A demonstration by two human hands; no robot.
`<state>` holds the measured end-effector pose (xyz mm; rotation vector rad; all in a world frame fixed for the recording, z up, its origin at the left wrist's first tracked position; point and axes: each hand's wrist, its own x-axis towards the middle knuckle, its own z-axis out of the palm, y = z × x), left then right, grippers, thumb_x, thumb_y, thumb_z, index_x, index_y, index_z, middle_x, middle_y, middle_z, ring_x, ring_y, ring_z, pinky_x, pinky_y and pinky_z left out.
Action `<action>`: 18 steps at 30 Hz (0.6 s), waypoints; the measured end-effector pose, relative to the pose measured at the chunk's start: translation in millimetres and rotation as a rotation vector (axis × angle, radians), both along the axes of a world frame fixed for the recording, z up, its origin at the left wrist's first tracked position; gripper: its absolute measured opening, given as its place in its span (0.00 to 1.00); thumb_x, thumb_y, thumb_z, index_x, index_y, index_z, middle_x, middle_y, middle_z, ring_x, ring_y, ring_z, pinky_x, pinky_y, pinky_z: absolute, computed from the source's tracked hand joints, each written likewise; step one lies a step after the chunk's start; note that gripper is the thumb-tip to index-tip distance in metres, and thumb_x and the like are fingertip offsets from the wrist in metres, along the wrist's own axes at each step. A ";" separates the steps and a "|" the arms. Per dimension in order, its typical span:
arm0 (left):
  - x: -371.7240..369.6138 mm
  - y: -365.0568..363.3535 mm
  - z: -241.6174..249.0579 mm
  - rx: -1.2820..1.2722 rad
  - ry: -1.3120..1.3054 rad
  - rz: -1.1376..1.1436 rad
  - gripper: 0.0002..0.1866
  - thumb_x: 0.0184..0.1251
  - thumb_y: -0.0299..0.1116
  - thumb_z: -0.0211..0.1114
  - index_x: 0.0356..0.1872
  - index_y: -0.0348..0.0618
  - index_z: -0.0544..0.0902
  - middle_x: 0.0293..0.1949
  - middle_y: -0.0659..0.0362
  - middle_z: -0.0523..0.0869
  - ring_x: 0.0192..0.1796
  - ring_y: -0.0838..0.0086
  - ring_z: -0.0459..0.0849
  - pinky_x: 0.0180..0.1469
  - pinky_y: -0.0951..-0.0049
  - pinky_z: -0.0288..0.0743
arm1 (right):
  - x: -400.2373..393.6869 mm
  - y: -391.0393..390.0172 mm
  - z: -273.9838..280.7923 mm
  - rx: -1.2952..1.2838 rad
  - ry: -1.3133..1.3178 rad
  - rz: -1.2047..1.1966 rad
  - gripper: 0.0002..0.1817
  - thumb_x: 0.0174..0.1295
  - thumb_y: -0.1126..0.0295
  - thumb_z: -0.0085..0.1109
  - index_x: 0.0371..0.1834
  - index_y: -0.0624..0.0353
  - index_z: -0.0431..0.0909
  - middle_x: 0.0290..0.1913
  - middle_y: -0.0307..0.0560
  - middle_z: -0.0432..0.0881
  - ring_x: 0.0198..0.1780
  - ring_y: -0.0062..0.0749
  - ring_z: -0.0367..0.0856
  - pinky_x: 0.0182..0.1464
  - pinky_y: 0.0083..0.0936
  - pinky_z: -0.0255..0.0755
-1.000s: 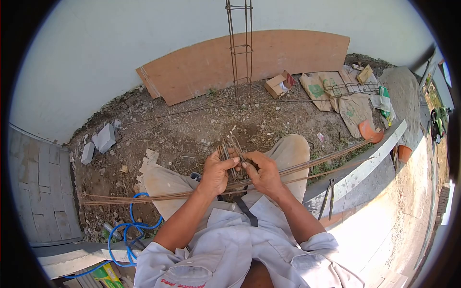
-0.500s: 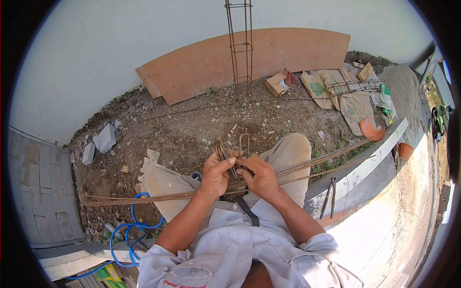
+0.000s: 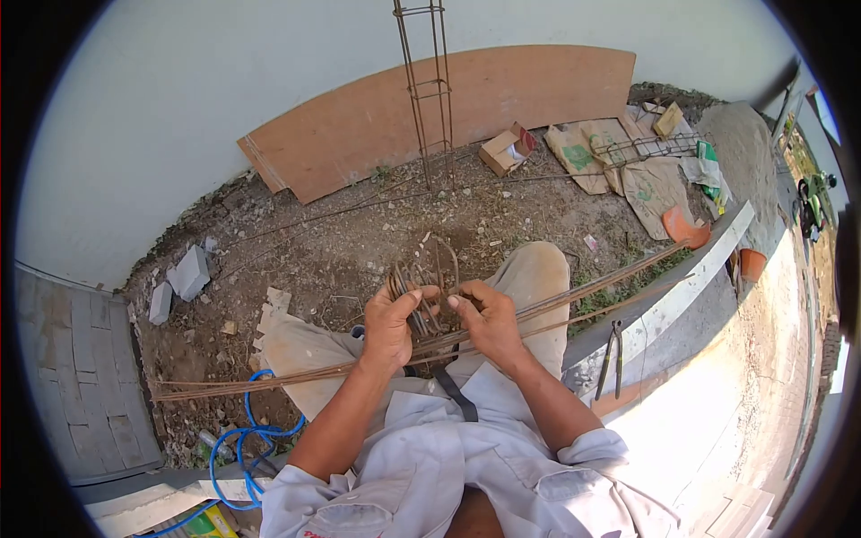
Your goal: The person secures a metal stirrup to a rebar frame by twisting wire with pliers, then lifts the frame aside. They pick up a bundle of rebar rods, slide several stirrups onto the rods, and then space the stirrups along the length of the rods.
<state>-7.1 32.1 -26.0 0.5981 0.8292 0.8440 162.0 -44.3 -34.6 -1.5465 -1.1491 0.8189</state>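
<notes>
The left hand [image 3: 390, 327] is wrapped round a bundle of bent metal pieces [image 3: 404, 289], thumb clamped across the near side — presumably so that the loose loops sit together as one handful instead of sliding apart. The bundle is in front of the body, above the gap between the knees. Just to its right, the right hand [image 3: 489, 325] has thumb and forefinger drawn together, apparently pinching the near end of one curved metal piece [image 3: 456, 262]; its bend sticks up past the fingertips, so a light grip there would leave most of that piece free to turn. (Where the other fingers of that hand press, I cannot tell.)

Long thin rods [image 3: 215, 389] run from the left across both trouser legs [image 3: 543, 269] and on to the far right, near an orange curved piece [image 3: 686, 229]. The lap seems to serve as a rest for them, which leaves both hands free for the bent metal. Pincers [image 3: 616, 330] lie on the pale ledge [image 3: 664, 285] to the right — probably set there to be near the right arm without crowding the lap. A blue hose [image 3: 248, 403] loops at the near left, beside the leg.
</notes>
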 end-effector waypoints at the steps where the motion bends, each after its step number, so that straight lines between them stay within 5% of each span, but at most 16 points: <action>1: -1.6 1.0 3.5 0.019 0.020 0.002 0.06 0.74 0.23 0.64 0.48 0.41 0.81 0.46 0.50 0.90 0.52 0.62 0.91 0.53 0.60 0.89 | 11.1 -1.7 5.9 -0.031 0.031 -0.044 0.10 0.73 0.72 0.67 0.53 0.64 0.86 0.34 0.40 0.85 0.31 0.17 0.79 0.34 0.19 0.75; 5: -13.7 10.1 6.3 0.011 0.035 0.008 0.03 0.73 0.22 0.64 0.44 0.39 0.82 0.41 0.52 0.91 0.45 0.62 0.92 0.50 0.58 0.90 | 87.5 -21.9 27.3 0.105 0.011 -0.313 0.13 0.72 0.76 0.67 0.57 0.65 0.86 0.35 0.37 0.85 0.31 0.17 0.79 0.35 0.19 0.75; 9: -23.9 15.4 10.0 0.045 -0.014 -0.005 0.06 0.73 0.23 0.66 0.47 0.40 0.82 0.41 0.54 0.90 0.44 0.64 0.92 0.50 0.57 0.91 | 200.6 -59.0 57.2 0.119 -0.374 -0.741 0.15 0.68 0.76 0.69 0.58 0.64 0.87 0.44 0.54 0.92 0.39 0.30 0.89 0.44 0.28 0.81; 13: -27.7 17.0 14.9 0.052 0.001 0.014 0.06 0.72 0.23 0.67 0.47 0.41 0.81 0.41 0.56 0.89 0.43 0.65 0.92 0.51 0.56 0.91 | 314.0 -114.1 56.5 0.037 -0.765 -1.062 0.16 0.66 0.77 0.68 0.57 0.62 0.87 0.48 0.62 0.90 0.50 0.55 0.91 0.51 0.40 0.82; 14: -28.3 16.5 15.6 0.054 0.003 0.022 0.06 0.72 0.23 0.67 0.47 0.41 0.81 0.41 0.56 0.89 0.42 0.65 0.92 0.51 0.56 0.91 | 338.2 -130.8 53.8 -0.049 -0.917 -1.094 0.16 0.67 0.76 0.68 0.58 0.62 0.87 0.45 0.60 0.92 0.45 0.44 0.93 0.48 0.37 0.82; 18: -29.1 14.6 16.8 0.039 0.034 0.026 0.07 0.72 0.23 0.67 0.47 0.41 0.81 0.41 0.56 0.89 0.42 0.65 0.92 0.52 0.56 0.90 | 392.4 -174.2 36.6 -0.365 -0.922 -1.237 0.18 0.62 0.74 0.71 0.56 0.60 0.88 0.46 0.63 0.91 0.49 0.55 0.91 0.52 0.44 0.82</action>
